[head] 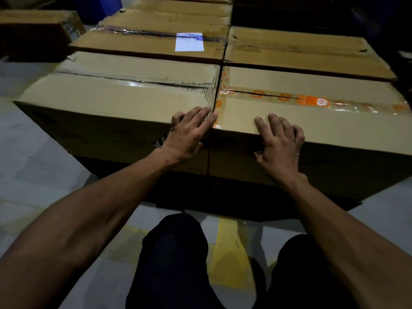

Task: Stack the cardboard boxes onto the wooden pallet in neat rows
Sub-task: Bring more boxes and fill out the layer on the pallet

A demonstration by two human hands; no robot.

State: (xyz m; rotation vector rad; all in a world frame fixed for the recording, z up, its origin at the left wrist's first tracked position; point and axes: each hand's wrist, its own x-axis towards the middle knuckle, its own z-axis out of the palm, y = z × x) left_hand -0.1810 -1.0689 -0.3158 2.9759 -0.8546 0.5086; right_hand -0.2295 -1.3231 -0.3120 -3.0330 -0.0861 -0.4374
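At the seam between the 2 front boxes, the left hand (pixel 189 130) rests flat on the left box (pixel 116 97), the right hand (pixel 281 139) flat on the right box (pixel 312 121), both long axes running sideways.

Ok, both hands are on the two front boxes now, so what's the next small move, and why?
Probably lift both hands off and fetch another box. The left hand rests on the left front box and the right hand on the orange-taped box. The two boxes already sit tight side by side with near edges level, so little nudging seems needed.
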